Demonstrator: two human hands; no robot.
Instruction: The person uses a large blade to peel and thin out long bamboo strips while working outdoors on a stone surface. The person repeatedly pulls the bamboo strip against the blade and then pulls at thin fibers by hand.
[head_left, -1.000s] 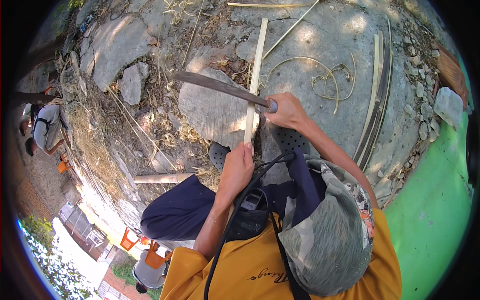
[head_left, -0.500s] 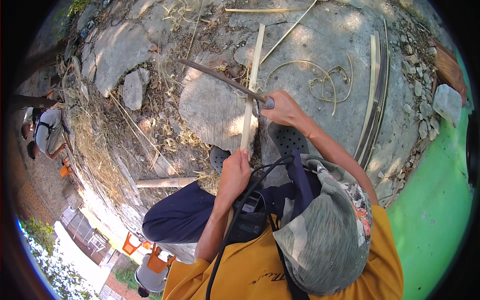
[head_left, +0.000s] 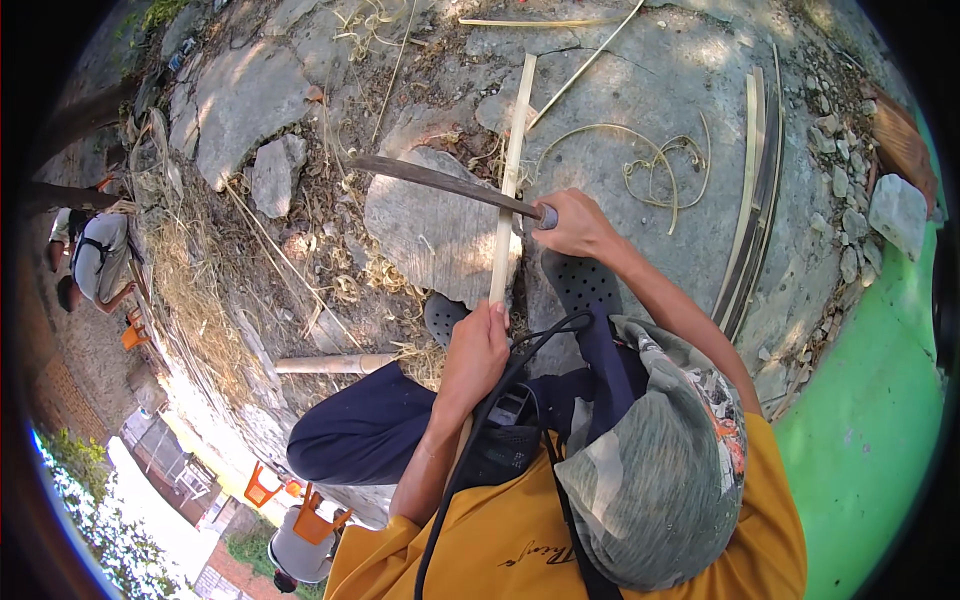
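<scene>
A long, pale bamboo strip (head_left: 513, 155) points away from me over a flat grey stone slab (head_left: 420, 235). My left hand (head_left: 477, 350) is closed around its near end, thumb along the top. In my right hand (head_left: 577, 224) is the handle of a long-bladed knife (head_left: 430, 178). Its dark blade lies crosswise over the strip, tip to the left, and appears to touch it. The fingers of the right hand wrap the handle, whose grey metal collar shows.
Dark split bamboo strips (head_left: 755, 200) lie to the right, and a curled thin strip (head_left: 655, 160) rests on the concrete. Shavings litter the ground at left, near a bamboo pole (head_left: 335, 364). Stones line a green surface (head_left: 870, 420). Other people (head_left: 100, 255) are at far left.
My right hand has drawn the knife a little nearer to me along the strip, and the blade now lies flatter across it. My left hand keeps its hold.
</scene>
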